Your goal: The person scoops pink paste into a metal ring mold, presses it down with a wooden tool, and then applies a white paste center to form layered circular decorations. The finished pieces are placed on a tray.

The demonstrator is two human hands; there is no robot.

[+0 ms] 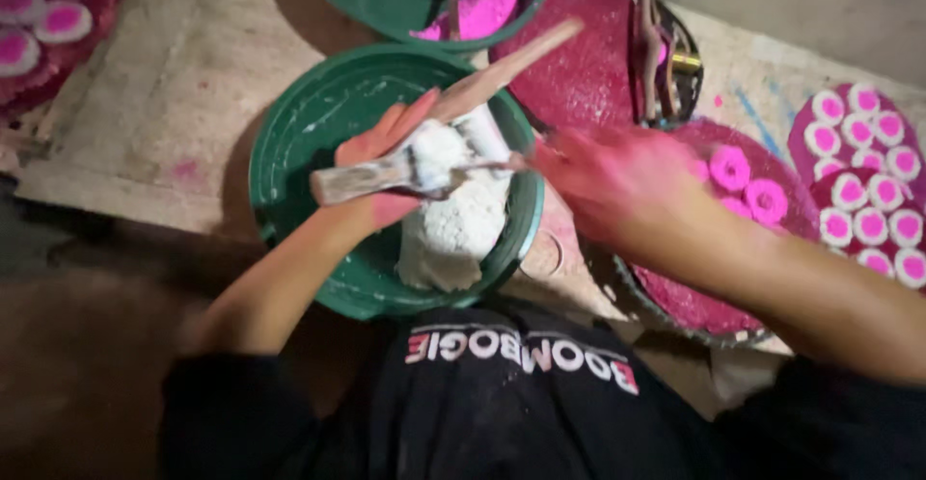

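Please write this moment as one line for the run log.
left hand: holds white-coated tool | right hand: blurred, pink-stained, at tool's end | under: green basin with white lump | right: tray with pink rings

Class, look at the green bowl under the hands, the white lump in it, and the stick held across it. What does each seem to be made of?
Green bowl: probably plastic, smooth with a slight sheen and white smears. White lump: looks like a damp, doughy paste, matte and crumbly at the surface. Stick: seemingly bare wood, pale, dull and coated with white paste near the left hand.
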